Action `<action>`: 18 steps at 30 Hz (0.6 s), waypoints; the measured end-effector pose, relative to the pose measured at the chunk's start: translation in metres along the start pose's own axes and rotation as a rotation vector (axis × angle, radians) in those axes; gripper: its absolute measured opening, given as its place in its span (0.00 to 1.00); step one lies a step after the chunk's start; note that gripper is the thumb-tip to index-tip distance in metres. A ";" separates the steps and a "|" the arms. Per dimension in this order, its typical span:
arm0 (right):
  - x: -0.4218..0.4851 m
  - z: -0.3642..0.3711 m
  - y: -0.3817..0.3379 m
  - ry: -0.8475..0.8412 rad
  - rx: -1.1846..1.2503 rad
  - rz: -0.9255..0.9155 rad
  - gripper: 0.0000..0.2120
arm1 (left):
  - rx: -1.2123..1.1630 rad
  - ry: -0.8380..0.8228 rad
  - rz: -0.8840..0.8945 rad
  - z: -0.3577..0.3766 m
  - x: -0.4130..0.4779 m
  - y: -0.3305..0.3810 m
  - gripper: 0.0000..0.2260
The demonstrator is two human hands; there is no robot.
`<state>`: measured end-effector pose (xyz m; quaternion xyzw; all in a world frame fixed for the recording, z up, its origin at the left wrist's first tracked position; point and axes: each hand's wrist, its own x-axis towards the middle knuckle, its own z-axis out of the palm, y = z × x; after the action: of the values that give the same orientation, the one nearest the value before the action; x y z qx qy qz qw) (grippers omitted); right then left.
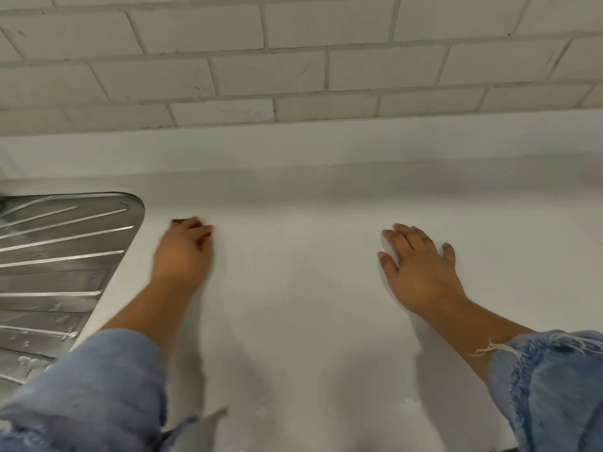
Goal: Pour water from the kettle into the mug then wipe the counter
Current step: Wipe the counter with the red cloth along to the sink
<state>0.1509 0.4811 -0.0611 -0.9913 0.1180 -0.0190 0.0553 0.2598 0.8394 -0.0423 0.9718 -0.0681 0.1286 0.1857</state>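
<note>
Both of my hands are over a plain white counter (pixel 300 288). My left hand (pixel 182 252) is blurred and sits just right of the sink's drainboard, its fingers loosely bent with nothing in them. My right hand (pixel 417 265) lies flat on the counter with its fingers spread, holding nothing. Neither a kettle, a mug nor a cloth is in view.
A ribbed steel drainboard (pixel 58 256) fills the left side, with water drops on its near part. A white tiled wall (pixel 293 60) rises behind the counter above a low white upstand. Blue denim sleeves cover both forearms at the bottom corners.
</note>
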 end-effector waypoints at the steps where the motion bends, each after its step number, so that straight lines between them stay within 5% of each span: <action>1: 0.000 0.000 -0.001 0.002 -0.001 0.000 0.25 | 0.032 0.013 -0.075 -0.011 -0.007 -0.025 0.12; 6: -0.002 -0.004 -0.002 0.008 -0.003 -0.009 0.24 | 0.158 0.014 -0.372 -0.065 -0.055 -0.088 0.13; 8: -0.003 -0.005 -0.003 0.008 -0.006 -0.008 0.24 | 0.121 0.070 -0.361 -0.073 -0.069 -0.078 0.12; 11: -0.005 -0.007 -0.005 0.007 0.003 -0.009 0.24 | -0.029 0.110 -0.176 -0.069 -0.093 -0.014 0.12; 18: -0.006 -0.010 -0.004 0.001 -0.031 -0.006 0.24 | -0.129 -0.292 0.503 -0.035 -0.190 0.083 0.15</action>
<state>0.1455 0.4855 -0.0509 -0.9924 0.1151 -0.0177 0.0401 0.0554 0.7917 -0.0349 0.9188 -0.3409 0.0250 0.1974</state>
